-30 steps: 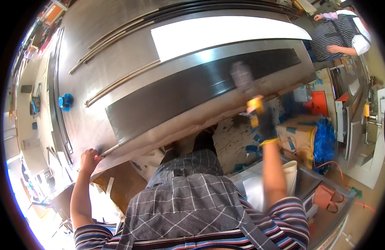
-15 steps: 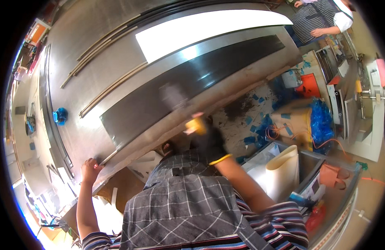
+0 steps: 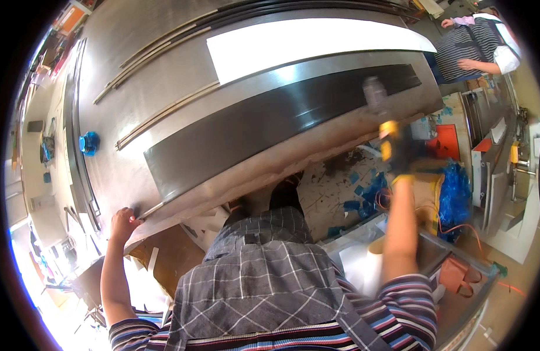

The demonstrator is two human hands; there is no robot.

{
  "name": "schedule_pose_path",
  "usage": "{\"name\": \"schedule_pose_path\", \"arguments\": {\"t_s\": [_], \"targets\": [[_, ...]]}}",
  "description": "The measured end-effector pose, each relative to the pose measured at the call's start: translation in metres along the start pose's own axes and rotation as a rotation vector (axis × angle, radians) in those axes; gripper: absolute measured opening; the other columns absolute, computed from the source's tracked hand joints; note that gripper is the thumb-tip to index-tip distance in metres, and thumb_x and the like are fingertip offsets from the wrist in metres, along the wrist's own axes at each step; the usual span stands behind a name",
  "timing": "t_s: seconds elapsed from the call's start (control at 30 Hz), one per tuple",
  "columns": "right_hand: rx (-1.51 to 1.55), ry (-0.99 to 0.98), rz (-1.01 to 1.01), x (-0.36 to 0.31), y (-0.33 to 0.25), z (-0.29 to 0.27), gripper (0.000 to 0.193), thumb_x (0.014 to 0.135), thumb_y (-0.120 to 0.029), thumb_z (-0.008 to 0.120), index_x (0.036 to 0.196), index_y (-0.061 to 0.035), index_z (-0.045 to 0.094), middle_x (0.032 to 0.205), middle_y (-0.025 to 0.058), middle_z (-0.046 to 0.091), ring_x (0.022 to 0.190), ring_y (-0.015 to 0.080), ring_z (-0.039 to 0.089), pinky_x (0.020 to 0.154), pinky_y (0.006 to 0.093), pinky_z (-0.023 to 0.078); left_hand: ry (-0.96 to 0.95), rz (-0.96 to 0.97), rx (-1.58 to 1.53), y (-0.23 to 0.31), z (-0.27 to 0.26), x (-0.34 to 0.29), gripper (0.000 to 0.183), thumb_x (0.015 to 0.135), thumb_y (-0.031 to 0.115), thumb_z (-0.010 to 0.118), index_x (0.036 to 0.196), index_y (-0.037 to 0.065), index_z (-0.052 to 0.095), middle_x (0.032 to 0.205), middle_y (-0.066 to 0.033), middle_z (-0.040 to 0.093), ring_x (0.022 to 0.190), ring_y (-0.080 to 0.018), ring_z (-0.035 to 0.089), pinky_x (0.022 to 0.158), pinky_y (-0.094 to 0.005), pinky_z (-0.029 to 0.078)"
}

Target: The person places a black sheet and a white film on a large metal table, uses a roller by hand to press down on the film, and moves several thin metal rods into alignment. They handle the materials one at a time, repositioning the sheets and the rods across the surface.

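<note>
A long dark flat strip lies along the near side of the metal table. At its left end, my left hand rests at the table's near edge. Its fingers are curled at the end of a thin light rod, which reaches toward the strip's corner. My right hand, in a black glove with a yellow cuff, is stretched over the strip's right part. It grips a hand tool with a greyish, see-through-looking head. Motion blur hides the tool's exact kind and my fingers.
A white sheet lies behind the dark strip, with thin rods to its left. A blue wrapped lump sits on the table's left. At right are blue plastic film, a brown box and an orange hose. Another person stands far right.
My right hand has swept with the tool from the middle of the strip toward its right end. My left hand keeps its place at the table edge. The view has shifted slightly.
</note>
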State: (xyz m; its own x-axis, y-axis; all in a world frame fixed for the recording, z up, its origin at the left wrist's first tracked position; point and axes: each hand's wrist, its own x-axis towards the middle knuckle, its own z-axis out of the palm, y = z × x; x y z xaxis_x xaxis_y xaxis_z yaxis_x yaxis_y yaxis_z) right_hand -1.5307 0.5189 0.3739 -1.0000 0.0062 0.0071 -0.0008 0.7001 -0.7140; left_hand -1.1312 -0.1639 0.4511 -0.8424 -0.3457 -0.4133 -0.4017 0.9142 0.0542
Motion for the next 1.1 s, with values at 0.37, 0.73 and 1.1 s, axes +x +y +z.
{"name": "schedule_pose_path", "arguments": {"t_s": [0.37, 0.73, 1.1], "targets": [[0.060, -0.970, -0.418, -0.244, -0.325, 0.210, 0.048, 0.087, -0.037, 0.064, 0.127, -0.0139, 0.052, 0.101, 0.0194, 0.068, 0.093, 0.0378, 0.065, 0.079, 0.0474, 0.051, -0.028, 0.052, -0.021, -0.028, 0.016, 0.024, 0.035, 0.066, 0.030, 0.082, 0.069, 0.007, 0.056, 0.080, -0.0103, 0.062, 0.082, -0.0335, 0.061, 0.070, -0.0446, 0.048], [-0.002, 0.163, 0.134, 0.000, -0.049, 0.020, 0.044, 0.084, -0.034, 0.066, 0.116, -0.0055, 0.058, 0.105, 0.0188, 0.065, 0.097, 0.0324, 0.063, 0.083, 0.0417, 0.050, -0.137, -0.109, -0.091, -0.074, 0.056, 0.024, 0.033, 0.064, 0.027, 0.084, 0.068, 0.006, 0.059, 0.076, -0.0112, 0.063, 0.075, -0.0322, 0.062, 0.070, -0.0430, 0.049], [-0.596, 0.490, 0.161, 0.213, 0.053, -0.072, 0.064, 0.086, -0.049, 0.058, 0.130, -0.0033, 0.050, 0.127, 0.0217, 0.058, 0.117, 0.0383, 0.056, 0.100, 0.0445, 0.044, -0.066, -0.258, 0.252, -0.031, 0.026, 0.010, 0.026, 0.067, 0.025, 0.082, 0.076, 0.004, 0.069, 0.081, -0.0153, 0.067, 0.080, -0.0342, 0.065, 0.074, -0.0437, 0.051]]}}
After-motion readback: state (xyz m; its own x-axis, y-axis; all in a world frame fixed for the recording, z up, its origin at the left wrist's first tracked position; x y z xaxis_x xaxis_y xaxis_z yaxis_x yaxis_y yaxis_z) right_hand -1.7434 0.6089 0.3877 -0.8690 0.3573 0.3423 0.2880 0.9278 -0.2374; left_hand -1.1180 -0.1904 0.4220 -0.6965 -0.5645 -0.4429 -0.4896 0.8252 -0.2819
